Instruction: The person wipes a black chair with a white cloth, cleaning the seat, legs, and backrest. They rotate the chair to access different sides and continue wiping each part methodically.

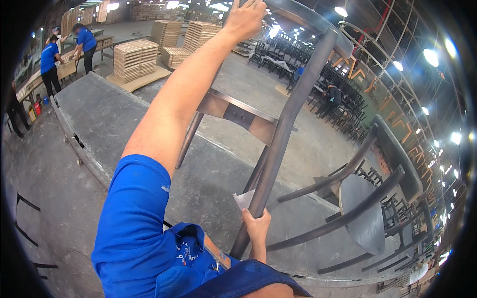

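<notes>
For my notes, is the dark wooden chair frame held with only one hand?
No, the left hand grips its top and the right hand its leg.

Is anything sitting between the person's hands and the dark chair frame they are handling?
Nothing separates the left hand from the chair frame; it grips the top directly. The right hand wraps the lower leg with a small pale sheet, apparently sandpaper or paper, pressed between its fingers and the leg.
</notes>
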{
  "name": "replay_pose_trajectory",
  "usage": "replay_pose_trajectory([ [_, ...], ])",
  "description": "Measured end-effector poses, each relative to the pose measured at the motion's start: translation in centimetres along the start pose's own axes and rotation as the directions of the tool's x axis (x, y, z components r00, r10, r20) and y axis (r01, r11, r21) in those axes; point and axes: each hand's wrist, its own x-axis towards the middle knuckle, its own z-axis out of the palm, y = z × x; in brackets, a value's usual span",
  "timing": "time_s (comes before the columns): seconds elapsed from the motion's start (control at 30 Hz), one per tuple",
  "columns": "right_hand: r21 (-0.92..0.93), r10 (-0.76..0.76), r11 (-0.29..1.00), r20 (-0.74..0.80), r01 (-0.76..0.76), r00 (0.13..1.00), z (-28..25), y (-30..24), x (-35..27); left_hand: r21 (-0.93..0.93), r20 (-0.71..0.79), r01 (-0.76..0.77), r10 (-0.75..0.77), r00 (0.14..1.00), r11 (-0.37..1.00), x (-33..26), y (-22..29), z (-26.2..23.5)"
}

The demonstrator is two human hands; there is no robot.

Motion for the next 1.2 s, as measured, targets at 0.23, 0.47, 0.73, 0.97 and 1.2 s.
replay_pose_trajectory([
  [0.23,-0.003,-0.008,1.0,-0.032,0.008,0.999,0.2,-0.5,0.6,-0.316,-0.099,0.102,-0.14,0.985,0.943,-8.4,0.8,-2.9],
  [0.47,-0.232,-0.15,0.964,-0.076,0.129,0.986,0.3,-0.2,-0.1,-0.537,0.355,0.598,-0.484,0.8,0.595,-20.2,5.1,-13.7],
  [0.73,-0.507,-0.556,0.78,-0.294,0.366,0.778,-3.5,-7.9,1.5,-0.188,0.727,0.608,-0.307,0.614,0.771,-27.1,4.3,-25.5],
  [0.97,-0.74,-0.932,0.359,-0.316,0.568,0.177,-1.8,-25.1,9.3,-0.297,0.65,0.524,-0.232,0.723,0.798,-28.1,3.1,-25.7],
  [1.2,-0.964,-0.967,-0.178,0.135,0.196,-0.215,6.0,-37.0,17.3,-0.357,0.616,0.496,-0.2,0.762,0.791,-28.7,2.3,-26.6],
])
